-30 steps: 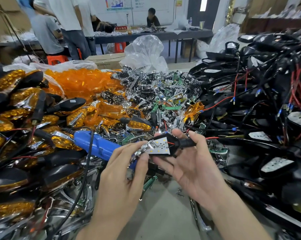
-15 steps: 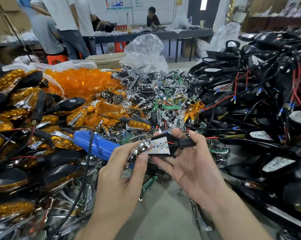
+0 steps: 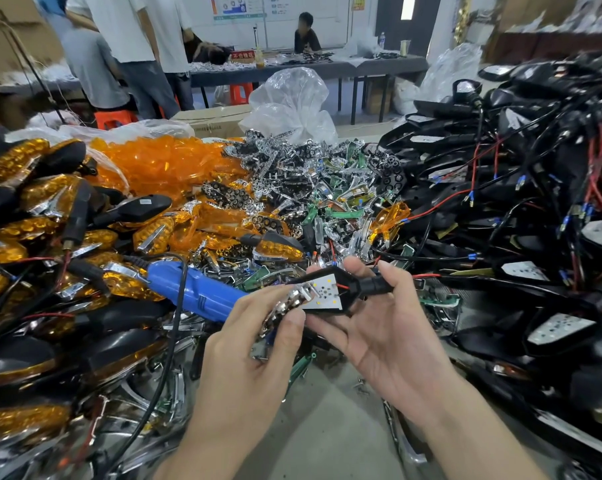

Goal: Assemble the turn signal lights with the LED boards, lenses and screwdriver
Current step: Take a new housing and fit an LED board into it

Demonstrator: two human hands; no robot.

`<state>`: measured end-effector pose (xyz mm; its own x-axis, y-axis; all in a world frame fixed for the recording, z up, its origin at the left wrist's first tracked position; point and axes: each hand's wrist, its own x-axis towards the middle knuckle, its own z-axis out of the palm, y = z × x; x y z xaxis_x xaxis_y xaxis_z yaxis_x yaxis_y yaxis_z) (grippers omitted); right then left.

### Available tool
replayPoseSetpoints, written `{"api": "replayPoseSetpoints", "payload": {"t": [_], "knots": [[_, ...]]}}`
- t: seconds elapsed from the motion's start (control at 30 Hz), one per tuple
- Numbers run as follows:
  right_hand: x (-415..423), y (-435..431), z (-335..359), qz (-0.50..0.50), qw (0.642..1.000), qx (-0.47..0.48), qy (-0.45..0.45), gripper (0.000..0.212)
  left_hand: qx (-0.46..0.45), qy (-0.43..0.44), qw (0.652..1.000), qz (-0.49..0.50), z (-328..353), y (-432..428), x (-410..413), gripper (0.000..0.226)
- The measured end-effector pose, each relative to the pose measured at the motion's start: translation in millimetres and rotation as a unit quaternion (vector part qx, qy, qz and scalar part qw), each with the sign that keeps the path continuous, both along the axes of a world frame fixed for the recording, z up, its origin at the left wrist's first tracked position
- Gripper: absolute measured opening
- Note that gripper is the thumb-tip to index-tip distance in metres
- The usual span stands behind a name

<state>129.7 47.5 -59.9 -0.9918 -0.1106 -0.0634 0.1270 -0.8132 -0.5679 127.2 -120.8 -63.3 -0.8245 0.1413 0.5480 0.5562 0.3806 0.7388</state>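
Observation:
My right hand grips a black turn signal housing by its stem, with the white LED board facing up inside it. My left hand pinches a chrome reflector piece and holds it against the left end of the board. The blue electric screwdriver lies on the pile just left of my hands, its black cord trailing toward me. Orange lenses are heaped at the back left.
Finished amber signals are piled at the left. Chrome reflectors and green boards fill the middle. Black housings with red and black wires are stacked at the right. Bare table shows below my hands. People stand at a far table.
My left hand has slid the chrome reflector a little closer onto the LED board. The housing in my right hand has barely moved.

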Motion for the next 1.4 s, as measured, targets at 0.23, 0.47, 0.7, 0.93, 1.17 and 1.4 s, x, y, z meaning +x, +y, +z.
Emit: {"api": "replayPoseSetpoints", "payload": {"t": [0.23,0.47,0.7,0.93,1.17,1.4], "knots": [[0.5,-0.5,-0.2,0.008,1.000,-0.003,0.001,0.033,0.009,-0.011,1.000,-0.008,-1.8,1.2,-0.1,0.026],[0.8,-1.4,2.6,0.001,1.000,0.000,-0.006,0.034,0.128,-0.053,0.990,-0.020,2.3,1.2,1.7,0.030],[2.1,-2.0,6.4,-0.007,1.000,0.008,-0.020,0.035,0.203,-0.041,0.978,0.014,12.3,2.5,1.8,0.017],[1.9,-2.1,5.5,-0.009,1.000,0.011,-0.018,0.033,0.186,-0.037,0.980,0.059,8.5,-0.2,-1.9,0.018],[0.5,-1.6,3.5,-0.010,1.000,0.012,-0.006,0.036,-0.014,0.058,0.998,0.009,3.5,-1.0,-0.5,0.029],[0.2,-1.2,1.6,-0.011,1.000,0.010,-0.001,0.036,-0.032,0.087,0.996,-0.015,1.7,-1.1,-2.1,0.033]]}}
